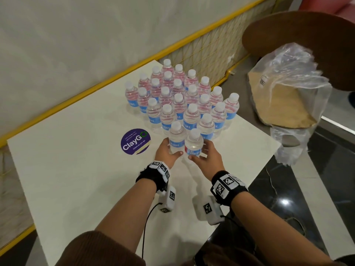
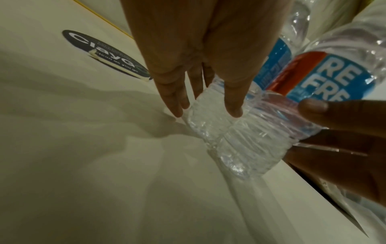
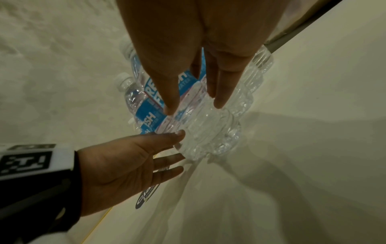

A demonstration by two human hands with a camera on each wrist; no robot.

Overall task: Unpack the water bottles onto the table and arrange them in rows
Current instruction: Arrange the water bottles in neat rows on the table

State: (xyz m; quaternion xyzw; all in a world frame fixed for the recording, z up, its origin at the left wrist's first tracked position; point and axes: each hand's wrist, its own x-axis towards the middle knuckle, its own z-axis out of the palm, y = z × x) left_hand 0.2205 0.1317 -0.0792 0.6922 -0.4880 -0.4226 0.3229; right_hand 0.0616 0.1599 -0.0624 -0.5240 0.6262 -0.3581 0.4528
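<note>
Several small water bottles (image 1: 184,96) with white caps and blue labels stand in rows at the far right of the white table (image 1: 76,179). Two more stand side by side at the front of the group. My left hand (image 1: 169,150) holds the left one (image 1: 176,137) low down, thumb in front and fingers behind. My right hand (image 1: 205,156) holds the right one (image 1: 194,144) the same way. In the left wrist view the left bottle's base (image 2: 204,122) sits between thumb and fingers on the tabletop. In the right wrist view the right bottle (image 3: 208,132) stands upright between thumb and fingers.
A round purple ClayGo sticker (image 1: 135,141) lies on the table left of my hands. Right of the table sits a torn plastic wrap with a cardboard tray (image 1: 284,104), in front of a round brown table (image 1: 307,35). A yellow rail (image 1: 96,89) borders the table's far side.
</note>
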